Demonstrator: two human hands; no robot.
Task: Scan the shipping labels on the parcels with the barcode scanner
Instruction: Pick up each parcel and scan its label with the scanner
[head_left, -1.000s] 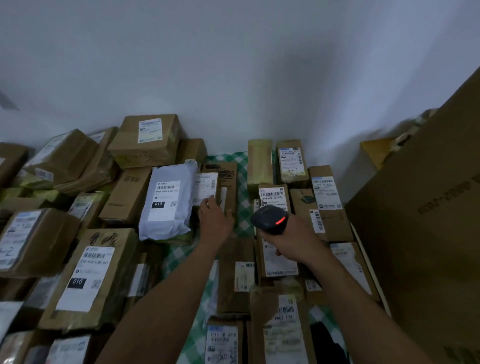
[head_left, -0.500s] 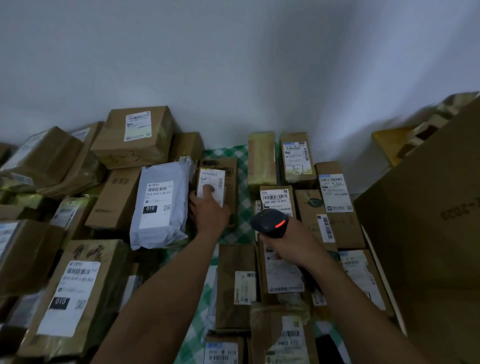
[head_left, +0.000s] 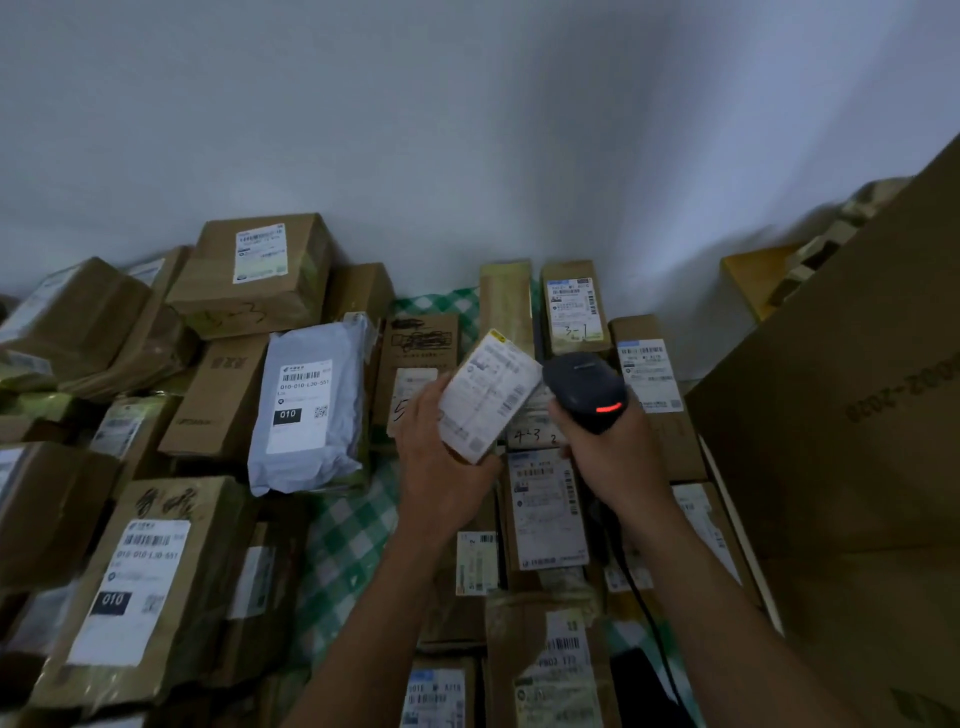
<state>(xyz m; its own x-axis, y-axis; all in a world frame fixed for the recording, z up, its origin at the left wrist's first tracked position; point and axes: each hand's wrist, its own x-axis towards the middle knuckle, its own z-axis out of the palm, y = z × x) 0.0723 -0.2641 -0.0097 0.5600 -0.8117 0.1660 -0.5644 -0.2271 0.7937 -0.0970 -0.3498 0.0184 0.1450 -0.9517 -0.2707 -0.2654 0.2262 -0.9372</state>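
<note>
Now the left hand (head_left: 441, 483) grips a small parcel (head_left: 488, 397) from below, fingers curled round its lower end. It holds the parcel clear of the pile, above the middle of the green-checked cloth (head_left: 343, 540), with its white label facing up and tilted. The right hand (head_left: 615, 457) is clenched round the handle of the barcode scanner (head_left: 582, 387). The scanner's head sits just beside the parcel's right edge, with a red light glowing on its back.

The scanner's window faces away from the camera, so its aim is hard to judge; it seems to point past the label rather than onto it. For a clean read, the label should turn toward the scanner's nose, and the scanner should draw back so the whole barcode falls in the beam. The thumb should stay off the print.

Labelled boxes crowd the cloth on every side. A grey mailer bag (head_left: 309, 410) lies to the left, and a tall carton (head_left: 852, 467) stands along the right edge, close to the right forearm. Labels lying directly beneath could catch a stray beam. The scanner's cable (head_left: 644, 608) trails over the near parcels and may snag.
</note>
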